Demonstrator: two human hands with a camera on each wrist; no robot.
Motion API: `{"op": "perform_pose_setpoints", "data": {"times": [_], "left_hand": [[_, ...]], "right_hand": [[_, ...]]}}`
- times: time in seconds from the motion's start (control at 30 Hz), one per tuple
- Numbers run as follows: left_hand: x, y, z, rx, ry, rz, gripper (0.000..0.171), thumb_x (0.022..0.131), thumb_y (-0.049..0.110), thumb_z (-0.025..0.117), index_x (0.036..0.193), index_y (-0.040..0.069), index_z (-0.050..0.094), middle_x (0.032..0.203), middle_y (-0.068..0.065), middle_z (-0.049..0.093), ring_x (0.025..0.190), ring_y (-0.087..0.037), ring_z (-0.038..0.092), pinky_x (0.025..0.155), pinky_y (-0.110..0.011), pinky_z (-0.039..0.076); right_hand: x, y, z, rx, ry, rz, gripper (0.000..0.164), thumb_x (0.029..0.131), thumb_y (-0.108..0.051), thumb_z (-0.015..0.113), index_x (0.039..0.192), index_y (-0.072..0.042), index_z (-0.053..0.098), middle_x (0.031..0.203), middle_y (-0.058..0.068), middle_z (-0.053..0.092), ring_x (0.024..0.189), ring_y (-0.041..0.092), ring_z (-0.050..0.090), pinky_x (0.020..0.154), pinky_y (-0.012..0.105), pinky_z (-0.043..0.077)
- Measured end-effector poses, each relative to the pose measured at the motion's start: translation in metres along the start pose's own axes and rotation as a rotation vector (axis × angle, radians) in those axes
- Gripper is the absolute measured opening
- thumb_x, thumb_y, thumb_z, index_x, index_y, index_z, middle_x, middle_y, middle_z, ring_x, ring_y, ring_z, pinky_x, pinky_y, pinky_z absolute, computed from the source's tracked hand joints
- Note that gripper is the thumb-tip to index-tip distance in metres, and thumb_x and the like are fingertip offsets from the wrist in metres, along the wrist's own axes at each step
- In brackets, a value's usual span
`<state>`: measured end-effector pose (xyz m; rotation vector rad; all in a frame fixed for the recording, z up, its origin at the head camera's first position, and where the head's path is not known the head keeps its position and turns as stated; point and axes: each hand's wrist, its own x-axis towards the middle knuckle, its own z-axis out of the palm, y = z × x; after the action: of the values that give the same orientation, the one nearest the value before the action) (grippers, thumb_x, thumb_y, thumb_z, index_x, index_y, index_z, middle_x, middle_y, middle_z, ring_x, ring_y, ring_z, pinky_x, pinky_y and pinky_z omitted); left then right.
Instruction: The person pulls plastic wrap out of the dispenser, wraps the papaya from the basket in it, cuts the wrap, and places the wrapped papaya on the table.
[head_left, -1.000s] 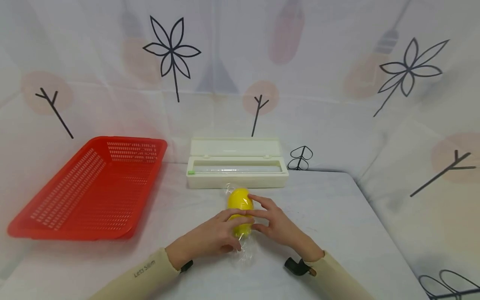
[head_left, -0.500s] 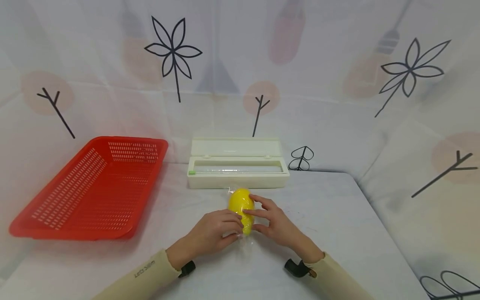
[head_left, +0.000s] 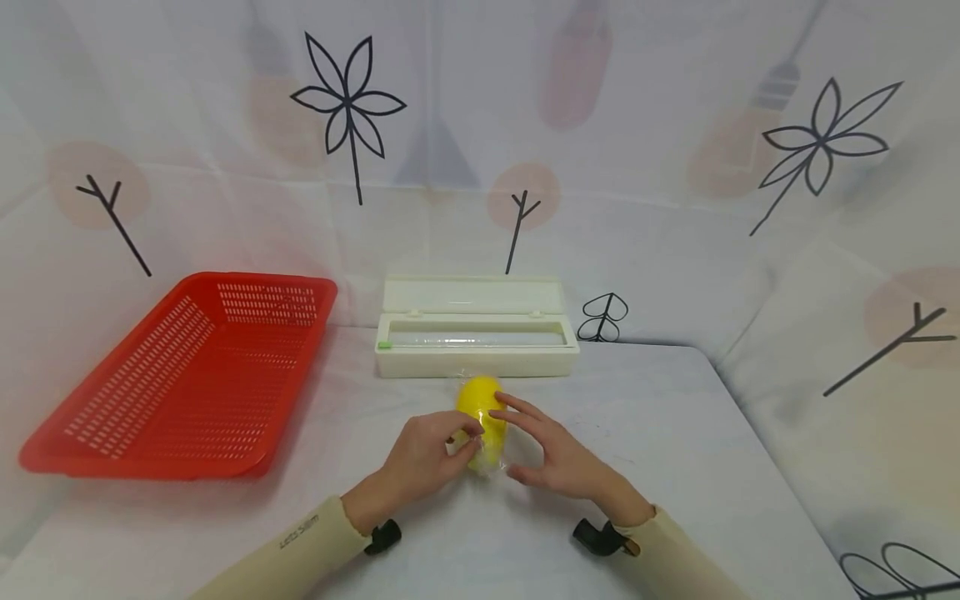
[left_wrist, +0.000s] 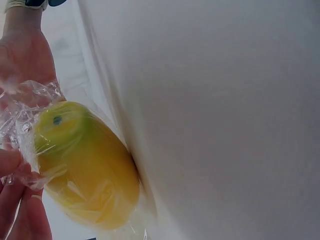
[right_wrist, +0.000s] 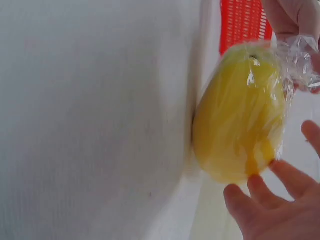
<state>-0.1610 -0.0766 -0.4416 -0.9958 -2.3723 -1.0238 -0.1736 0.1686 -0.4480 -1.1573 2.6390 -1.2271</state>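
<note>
A yellow mango (head_left: 480,396), greenish at its near end, lies on the white table wrapped in clear cling film (left_wrist: 25,120). My left hand (head_left: 426,454) pinches the bunched film at the near end between thumb and fingers. In the left wrist view, the mango (left_wrist: 90,170) shows a dark stem spot under the film. My right hand (head_left: 562,454) is on the other side, its fingers spread and fairly straight. Its fingertips rest against the far right side of the mango (right_wrist: 240,125), and its thumb stands apart from the fruit.
A cream cling film box (head_left: 476,362) with its lid raised stands just beyond the mango, a film roll (head_left: 480,338) inside. A red perforated basket (head_left: 217,383) sits at the left. A patterned cloth (head_left: 637,208) hangs behind the table.
My left hand has drawn back from over the mango and now pinches the film at its near end. My right thumb has moved away from the fruit.
</note>
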Motion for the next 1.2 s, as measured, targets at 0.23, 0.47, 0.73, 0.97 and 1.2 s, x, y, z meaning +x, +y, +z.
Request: {"op": "perform_pose_setpoints", "data": {"times": [0.23,0.47,0.73,0.97,1.2], "left_hand": [[0.004,0.004,0.003,-0.023,0.02,-0.061,0.012,0.086,0.011,0.078,0.096,0.012,0.071,0.09,0.006,0.069,0.076,-0.01,0.063,0.065,-0.017,0.054],[0.006,0.006,0.006,-0.022,0.019,-0.084,0.013,0.086,0.014,0.079,0.095,0.012,0.071,0.088,0.007,0.069,0.074,-0.008,0.061,0.063,-0.018,0.053],[0.007,0.006,0.008,-0.042,0.019,-0.09,0.018,0.085,0.014,0.081,0.098,0.013,0.07,0.093,0.007,0.067,0.083,-0.009,0.062,0.072,-0.021,0.055],[0.009,-0.001,0.01,0.055,0.091,-0.252,0.054,0.073,0.027,0.091,0.116,0.009,0.063,0.124,-0.004,0.055,0.116,-0.024,0.049,0.098,-0.037,0.049],[0.008,-0.013,0.009,0.007,-0.047,-0.464,0.083,0.076,0.042,0.086,0.145,0.012,0.05,0.15,-0.009,0.043,0.136,-0.034,0.042,0.107,-0.054,0.04]], "right_hand": [[0.004,-0.003,0.008,0.001,0.056,0.015,0.047,0.075,-0.028,0.089,0.107,-0.021,0.055,0.158,0.006,0.035,0.144,0.029,0.035,0.11,0.056,0.034],[0.009,-0.009,0.011,-0.034,0.13,0.004,0.008,0.09,-0.021,0.075,0.091,-0.016,0.069,0.152,0.014,0.043,0.135,0.036,0.046,0.104,0.054,0.041],[0.012,-0.008,0.014,-0.022,0.209,0.022,0.018,0.088,-0.008,0.076,0.083,-0.023,0.067,0.144,0.01,0.053,0.132,0.034,0.05,0.103,0.057,0.042],[0.014,-0.008,0.018,0.023,0.268,0.053,0.027,0.084,-0.004,0.078,0.103,-0.014,0.063,0.141,0.009,0.056,0.13,0.034,0.051,0.095,0.058,0.049],[0.017,-0.003,0.019,0.09,0.269,0.173,0.065,0.082,-0.01,0.082,0.141,-0.014,0.052,0.156,0.004,0.037,0.128,0.03,0.052,0.099,0.051,0.048]]}}
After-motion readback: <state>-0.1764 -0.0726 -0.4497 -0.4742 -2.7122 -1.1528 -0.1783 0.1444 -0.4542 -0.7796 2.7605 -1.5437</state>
